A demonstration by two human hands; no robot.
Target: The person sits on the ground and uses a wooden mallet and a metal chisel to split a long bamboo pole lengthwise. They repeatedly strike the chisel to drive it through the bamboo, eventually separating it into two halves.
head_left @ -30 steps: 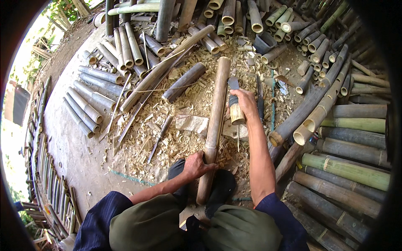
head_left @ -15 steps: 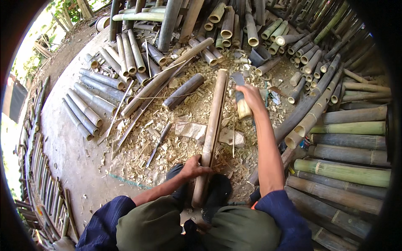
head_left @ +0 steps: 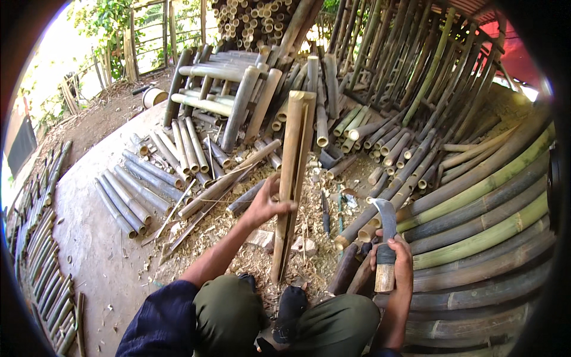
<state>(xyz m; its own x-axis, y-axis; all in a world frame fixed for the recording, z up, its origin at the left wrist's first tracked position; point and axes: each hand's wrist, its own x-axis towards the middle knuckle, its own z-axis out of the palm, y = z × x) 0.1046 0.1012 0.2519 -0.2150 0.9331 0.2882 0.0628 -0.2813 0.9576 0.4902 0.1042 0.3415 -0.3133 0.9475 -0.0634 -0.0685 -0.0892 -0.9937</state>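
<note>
The left hand [head_left: 266,204] is closed around a long pale split bamboo pole [head_left: 291,178], gripping it at about the middle of its length. The pole stands nearly upright, a little tilted, with its lower end resting on the ground in a layer of light bamboo chips [head_left: 250,244], just in front of the person's dark shoes [head_left: 289,309]. Its upper end is cut square and shows a lengthwise split. The right hand [head_left: 392,262] is clamped on the pale wooden handle of a broad steel chopping knife [head_left: 385,238], with the blade pointing up; it is held low, well apart from the pole, to its right. Close behind the knife lies a high stack of thick green and grey bamboo stems [head_left: 482,226], so on that side the room is narrow. To the left of the pole, short grey bamboo pieces [head_left: 143,184] lie in rows on the bare concrete floor [head_left: 95,244], and beyond them the floor edge meets a strip of soil. Behind the pole, a bamboo bench frame [head_left: 232,83] and more leaning stems close the space. The freest area is the floor at the lower left.
</note>
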